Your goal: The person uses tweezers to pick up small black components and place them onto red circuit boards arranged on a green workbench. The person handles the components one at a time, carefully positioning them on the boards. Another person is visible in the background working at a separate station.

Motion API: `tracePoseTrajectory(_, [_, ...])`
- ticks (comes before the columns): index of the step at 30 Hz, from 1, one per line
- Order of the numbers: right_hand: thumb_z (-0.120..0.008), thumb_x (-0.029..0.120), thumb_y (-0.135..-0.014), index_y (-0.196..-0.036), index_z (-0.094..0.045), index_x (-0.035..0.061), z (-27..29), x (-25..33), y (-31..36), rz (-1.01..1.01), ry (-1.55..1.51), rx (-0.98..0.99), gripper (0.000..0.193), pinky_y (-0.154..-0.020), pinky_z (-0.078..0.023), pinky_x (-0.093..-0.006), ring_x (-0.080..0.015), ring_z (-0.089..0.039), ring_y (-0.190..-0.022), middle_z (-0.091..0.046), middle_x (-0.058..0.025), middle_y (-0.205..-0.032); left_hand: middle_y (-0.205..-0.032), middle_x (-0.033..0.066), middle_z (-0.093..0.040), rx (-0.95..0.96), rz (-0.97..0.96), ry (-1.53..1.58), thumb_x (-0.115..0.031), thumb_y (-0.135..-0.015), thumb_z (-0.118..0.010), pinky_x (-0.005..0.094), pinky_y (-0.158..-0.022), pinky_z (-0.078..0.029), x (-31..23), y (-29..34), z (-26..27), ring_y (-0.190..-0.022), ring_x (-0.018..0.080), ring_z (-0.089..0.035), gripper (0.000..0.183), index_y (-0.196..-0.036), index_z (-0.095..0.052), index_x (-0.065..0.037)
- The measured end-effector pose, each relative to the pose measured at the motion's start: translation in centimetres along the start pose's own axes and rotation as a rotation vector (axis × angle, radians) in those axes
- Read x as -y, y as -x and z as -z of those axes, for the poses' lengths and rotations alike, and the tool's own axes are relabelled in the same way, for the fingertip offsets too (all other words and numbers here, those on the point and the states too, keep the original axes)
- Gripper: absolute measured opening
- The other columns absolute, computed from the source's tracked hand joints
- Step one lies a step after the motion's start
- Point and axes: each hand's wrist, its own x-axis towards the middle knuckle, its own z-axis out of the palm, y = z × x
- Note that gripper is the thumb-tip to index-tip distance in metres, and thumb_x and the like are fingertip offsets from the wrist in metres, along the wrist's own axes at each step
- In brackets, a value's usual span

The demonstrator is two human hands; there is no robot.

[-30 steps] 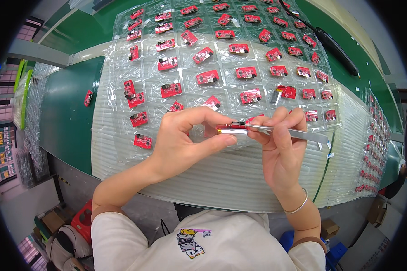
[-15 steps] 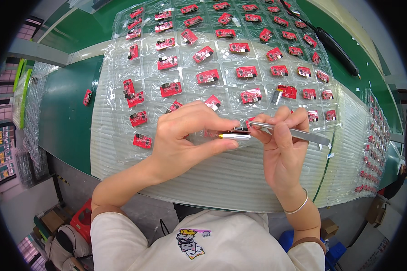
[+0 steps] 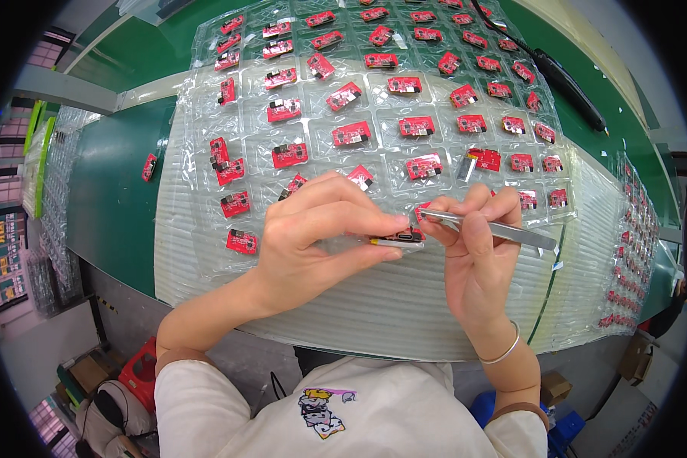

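My left hand pinches a small red circuit board with a silver battery lying beneath it. A metal socket on the board's edge faces me, and the fingers cover the board's left part. In my right hand is a pair of metal tweezers, slanting down to the right. The tweezers' left end is close to the board's right side; whether it touches cannot be made out. Behind both hands, a clear plastic tray holds many red boards, such as one board just beyond my fingers.
A black soldering-iron-like tool with a cable lies at the back right. Another tray of red boards stands on the right. One loose red board lies on the green table. A ribbed, whitish sheet covers the near tabletop.
The board and battery have dropped slightly toward me and tilted, so the battery shows more edge-on. My left fingertips have shifted with them. The right hand and tweezers are almost unmoved.
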Motion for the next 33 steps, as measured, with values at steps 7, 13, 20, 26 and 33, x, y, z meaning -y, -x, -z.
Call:
tracePoseTrajectory(7, [-0.055,0.003,-0.082,-0.083,-0.040,0.0058,-0.1,0.2,0.1,-0.014,0.039,-0.083,0.015,-0.073,-0.054,-0.0381,-0.0233,-0.058,-0.088,-0.049,-0.0051,-0.083,-0.080,0.0069,-0.064,-0.012,0.071,-0.260,-0.004,-0.065,-0.069,0.0280,-0.068,-0.044,0.2,-2.8,1.6,-0.074,0.0188,-0.058,0.025,-0.089,-0.065,-0.003])
tracePoseTrajectory(13, [-0.055,0.003,-0.082,-0.082,-0.040,0.0059,-0.3,0.0,0.2,-0.054,0.065,-0.064,0.015,-0.073,-0.054,-0.0372,-0.0229,-0.057,-0.089,-0.048,-0.0048,-0.083,-0.075,0.0088,-0.064,-0.126,0.173,-0.730,-0.018,-0.073,-0.064,0.0285,-0.062,-0.045,6.3,-11.0,6.2,-0.067,0.0185,-0.060,0.021,-0.091,-0.066,-0.007])
tracePoseTrajectory(20, [-0.056,0.003,-0.081,-0.083,-0.040,0.0055,-0.6,0.2,0.2,-0.068,0.052,-0.069,0.016,-0.073,-0.053,-0.0376,-0.0239,-0.057,-0.089,-0.048,-0.0056,-0.083,-0.078,0.0095,-0.065,-0.240,0.088,-1.070,-0.018,-0.073,-0.062,0.0334,-0.066,-0.047,15.2,-17.0,10.8,-0.075,0.0230,-0.061,0.017,-0.085,-0.066,-0.006])
tracePoseTrajectory(26, [-0.057,0.003,-0.081,-0.083,-0.041,0.0056,-0.3,0.4,0.2,-0.070,0.055,-0.080,0.016,-0.073,-0.053,-0.0377,-0.0240,-0.057,-0.089,-0.049,-0.0057,-0.082,-0.091,0.0096,-0.063,0.199,0.444,-0.984,-0.006,-0.068,-0.063,0.0345,-0.075,-0.046,12.3,-15.3,14.1,-0.079,0.0270,-0.058,0.033,-0.101,-0.059,-0.006])
tracePoseTrajectory(33, [-0.056,0.003,-0.081,-0.082,-0.042,0.0055,-0.5,0.2,0.2,-0.073,0.057,-0.075,0.015,-0.073,-0.053,-0.0371,-0.0236,-0.057,-0.088,-0.050,-0.0059,-0.082,-0.088,0.0088,-0.059,0.075,0.132,-1.186,-0.007,-0.069,-0.062,0.0340,-0.072,-0.046,13.3,-12.2,13.3,-0.082,0.0259,-0.057,0.025,-0.094,-0.059,-0.005])
